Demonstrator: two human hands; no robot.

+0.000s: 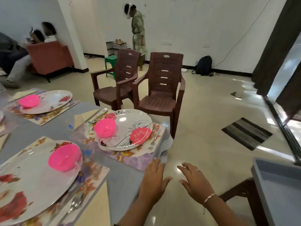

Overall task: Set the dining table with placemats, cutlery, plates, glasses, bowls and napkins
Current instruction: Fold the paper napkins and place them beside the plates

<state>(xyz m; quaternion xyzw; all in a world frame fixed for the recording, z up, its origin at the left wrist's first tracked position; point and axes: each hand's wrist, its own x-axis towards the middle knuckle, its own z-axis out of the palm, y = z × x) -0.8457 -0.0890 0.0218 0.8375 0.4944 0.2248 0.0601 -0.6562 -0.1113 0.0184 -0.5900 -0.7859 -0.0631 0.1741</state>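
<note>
Head view, single entry.

- Worktop (pixel 42 132), grey-draped, left half of frame. Three settings are seen, whole or in part.
- Centre setting: a rectangular floral placemat (pixel 130 158), a round glossy flower-printed plate (pixel 135 126) and a translucent pink plastic bowl (pixel 105 128) set on the plate.
- A metal fork (pixel 154 139) is laid right of the plate; a folded beige napkin (pixel 81 119) is at its upper left.
- Glasses cannot be made out with certainty and are judged outstanding.
- Left hand (pixel 154 178): fingers straight, held at the worktop's near corner, lower centre.
- Right hand (pixel 194 180): fingers spread, held over the floor. Nothing is gripped.

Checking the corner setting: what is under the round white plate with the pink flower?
A floral rectangular placemat shows around the round white plate; its middle is covered, so anything else beneath is hidden.
</note>
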